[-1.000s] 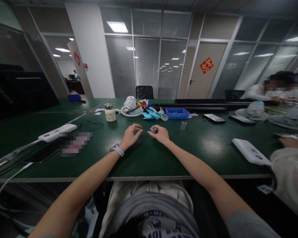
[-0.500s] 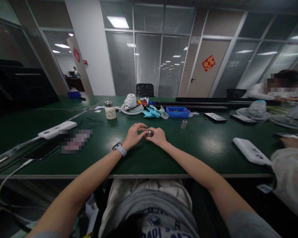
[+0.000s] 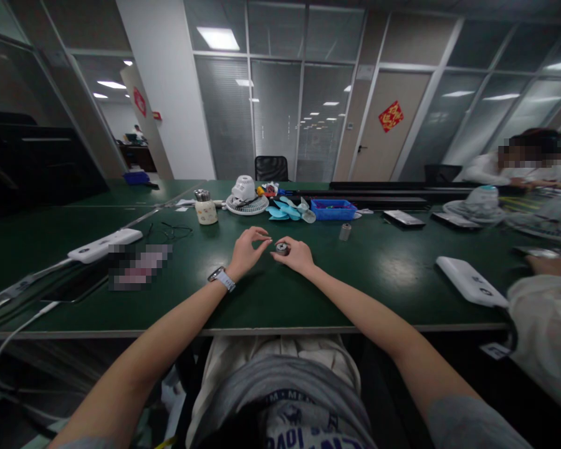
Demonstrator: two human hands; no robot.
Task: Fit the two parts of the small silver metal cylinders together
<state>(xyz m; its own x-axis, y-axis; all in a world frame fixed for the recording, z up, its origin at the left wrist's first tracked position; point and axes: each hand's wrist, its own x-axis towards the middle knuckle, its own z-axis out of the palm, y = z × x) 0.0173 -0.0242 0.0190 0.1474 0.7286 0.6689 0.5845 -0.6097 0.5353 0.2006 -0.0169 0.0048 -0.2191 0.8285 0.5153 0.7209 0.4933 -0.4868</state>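
Above the dark green table (image 3: 336,293), my right hand (image 3: 298,254) grips a small round metal cylinder (image 3: 281,249) between thumb and fingers, its round end facing up. Just left of it is my left hand (image 3: 249,252), apart from the cylinder, with thumb and index fingertips pinched together. Whatever lies in that pinch is too small to make out. A watch (image 3: 222,277) is on my left wrist. Farther right, another small metal cylinder (image 3: 345,232) stands upright on the table.
Beyond my hands are a white fan part (image 3: 247,204), light blue fan blades (image 3: 287,210), a blue tray (image 3: 334,210) and a cream jar (image 3: 206,209). White power banks (image 3: 470,280) lie at both sides. A co-worker's sleeve (image 3: 542,312) is at the right edge.
My left hand has drawn back a little to the left, off the metal cylinder. More of the cylinder's top shows in my right hand, which has stayed nearly in place.
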